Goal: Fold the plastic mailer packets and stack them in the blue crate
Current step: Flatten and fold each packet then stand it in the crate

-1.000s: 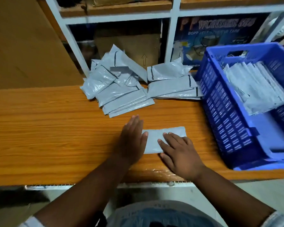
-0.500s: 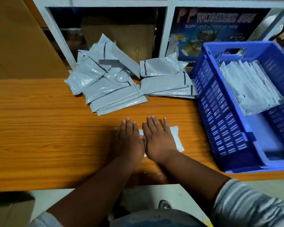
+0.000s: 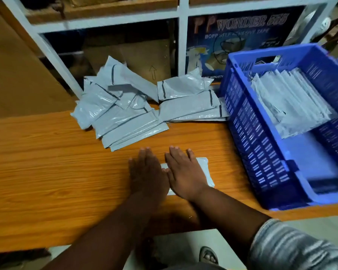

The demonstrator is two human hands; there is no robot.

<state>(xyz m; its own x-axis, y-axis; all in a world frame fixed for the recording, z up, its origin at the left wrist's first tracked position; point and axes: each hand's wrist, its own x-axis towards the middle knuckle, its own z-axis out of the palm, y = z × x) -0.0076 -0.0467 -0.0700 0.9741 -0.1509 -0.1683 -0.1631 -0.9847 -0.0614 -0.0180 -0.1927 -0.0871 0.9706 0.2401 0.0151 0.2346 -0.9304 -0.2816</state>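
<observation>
Both hands lay flat, side by side, on a folded mailer packet (image 3: 204, 170) near the front edge of the wooden table (image 3: 47, 162). The left hand (image 3: 147, 172) had its fingers straight and together, palm down, covering the packet's left end; it grasped nothing and only pressed. The right hand (image 3: 184, 172) was likewise released and flat, fingers extended toward the far side, pressing the middle of the packet, whose white right end showed beyond the hand's right edge. The inner edges of the two hands touched. To the right of the hands, near but apart from them, the blue crate (image 3: 248, 145) stood on the table, and a row of folded packets (image 3: 289, 102) leaned inside it against its far portion, with bare crate floor on the near side. On the far part of the table, a loose heap of unfolded grey mailers (image 3: 117, 114) lay to the left, and a smaller stack of mailers (image 3: 189, 106) lay just beside it on the right, reaching the crate's left wall. Behind them rose a white-framed shelf (image 3: 181, 45) holding a brown cardboard box (image 3: 135, 57) and a dark blue tape carton (image 3: 242, 41). A striped sleeve (image 3: 293, 248) covered the right upper arm at the near right corner.
</observation>
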